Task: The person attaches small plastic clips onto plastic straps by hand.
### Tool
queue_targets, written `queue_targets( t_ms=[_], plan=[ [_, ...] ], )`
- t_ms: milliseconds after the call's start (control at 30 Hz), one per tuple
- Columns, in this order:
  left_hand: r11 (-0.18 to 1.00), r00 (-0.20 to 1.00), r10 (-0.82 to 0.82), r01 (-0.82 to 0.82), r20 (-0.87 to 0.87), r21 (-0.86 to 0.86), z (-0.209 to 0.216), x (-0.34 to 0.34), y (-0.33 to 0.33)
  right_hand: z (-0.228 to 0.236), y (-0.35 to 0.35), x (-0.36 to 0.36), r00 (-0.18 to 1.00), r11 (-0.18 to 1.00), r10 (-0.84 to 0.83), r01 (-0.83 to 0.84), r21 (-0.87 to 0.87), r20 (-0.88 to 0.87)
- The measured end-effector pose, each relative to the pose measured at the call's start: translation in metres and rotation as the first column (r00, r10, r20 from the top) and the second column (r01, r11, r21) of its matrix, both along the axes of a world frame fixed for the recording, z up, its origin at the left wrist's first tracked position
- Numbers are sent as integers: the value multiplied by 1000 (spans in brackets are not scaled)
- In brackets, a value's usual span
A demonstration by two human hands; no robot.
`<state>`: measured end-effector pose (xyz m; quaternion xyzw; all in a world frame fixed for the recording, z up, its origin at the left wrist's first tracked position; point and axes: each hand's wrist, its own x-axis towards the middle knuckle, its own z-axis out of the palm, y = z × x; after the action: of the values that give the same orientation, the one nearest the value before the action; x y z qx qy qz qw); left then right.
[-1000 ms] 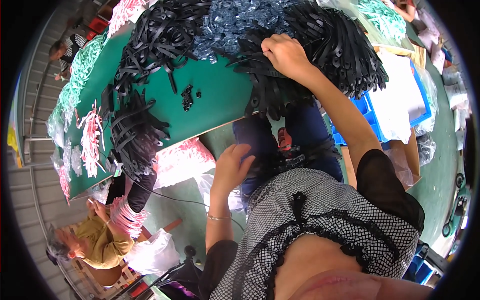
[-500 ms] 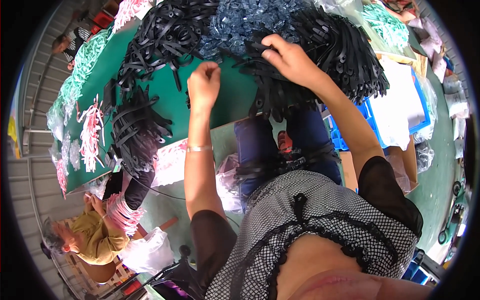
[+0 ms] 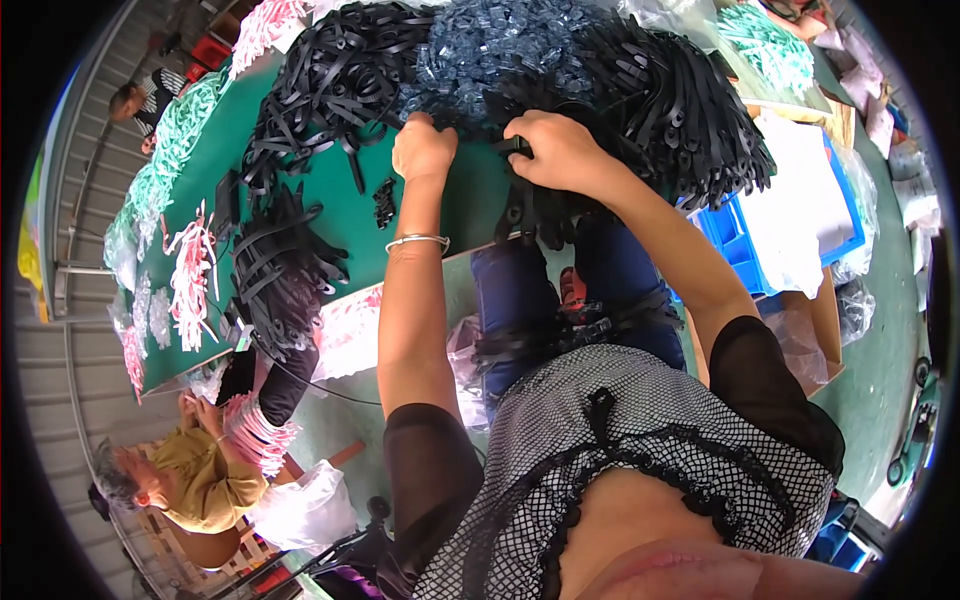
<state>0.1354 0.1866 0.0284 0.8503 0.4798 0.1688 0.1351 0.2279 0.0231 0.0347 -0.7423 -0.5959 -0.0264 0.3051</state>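
At the table's middle my right hand (image 3: 556,150) is closed on a black strap (image 3: 514,146), whose end shows between thumb and fingers. To its left, my left hand (image 3: 424,148) is closed, fingertips curled away from view; whatever it grips is hidden. Just beyond both hands lies a heap of small clear blue-grey plastic pieces (image 3: 500,50). A pile of black straps (image 3: 335,90) spreads to the left, and a thick bundle of black straps (image 3: 680,110) fans out to the right. Small black parts (image 3: 384,203) rest on the green table (image 3: 345,235) beside my left wrist.
Another bundle of black straps (image 3: 285,260) hangs over the table's left part, near pink and white straps (image 3: 192,262). Mint-green straps (image 3: 170,150) line the far left edge. Blue crates (image 3: 735,245) stand at right. A co-worker (image 3: 205,470) sits at lower left.
My right hand has come down and left, nearer my left hand. My left hand has shifted slightly right and away from me, uncovering the small black parts.
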Motion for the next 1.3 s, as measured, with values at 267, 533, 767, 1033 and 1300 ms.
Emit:
queue_targets(
  t_ms=[267, 533, 767, 1033, 1300],
  plan=[
    [983, 990, -113, 124, 82, -139, -12, -20, -18, 18, -27, 15, 857, 961, 246, -157, 226, -454],
    [787, 602, -38, 510, 797, -348, 10, -45, -65, 74, -63, 18, 584, 889, 372, -1, 457, -722],
    [228, 275, 374, 898, 886, -375, 19, -74, -140, 109, -112, -21, 591, 943, 298, -61, 327, -749],
    [215, 290, 360, 899, 887, -382, 10, -94, -174, 49, -115, -59, 258, 973, 194, -174, 151, -947],
    [159, 284, 389, 916, 877, -367, 0, -100, -181, 24, -116, -64, 146, 983, 53, -183, 26, -988]
  ],
)
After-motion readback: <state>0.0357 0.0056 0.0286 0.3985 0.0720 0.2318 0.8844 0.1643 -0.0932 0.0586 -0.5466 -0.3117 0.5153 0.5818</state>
